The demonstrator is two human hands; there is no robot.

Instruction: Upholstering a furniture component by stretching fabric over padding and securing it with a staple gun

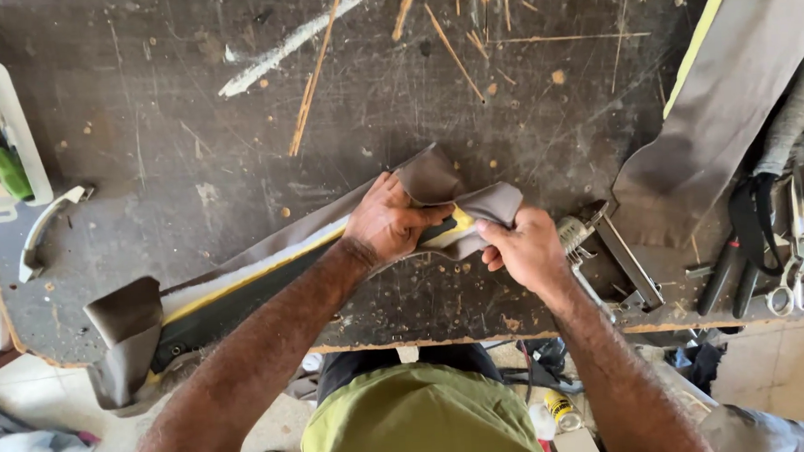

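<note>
Two hands meet at my padded trim panel's [240, 276] right end, its long axis running lower-left to upper-right across the workbench [187, 155]. Left hand [385, 222] presses fingers together on the grey fabric flap [431, 177]; right hand [527, 247] pinches it. White organiser tray [11, 118] sits far left.

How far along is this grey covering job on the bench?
Fabric already wraps the near end of the padded strip, folded over there. Now the left hand and right hand pull the grey fabric around the far end. Between the ends yellow foam shows uncovered, and more fabric lies unused at right.
</note>
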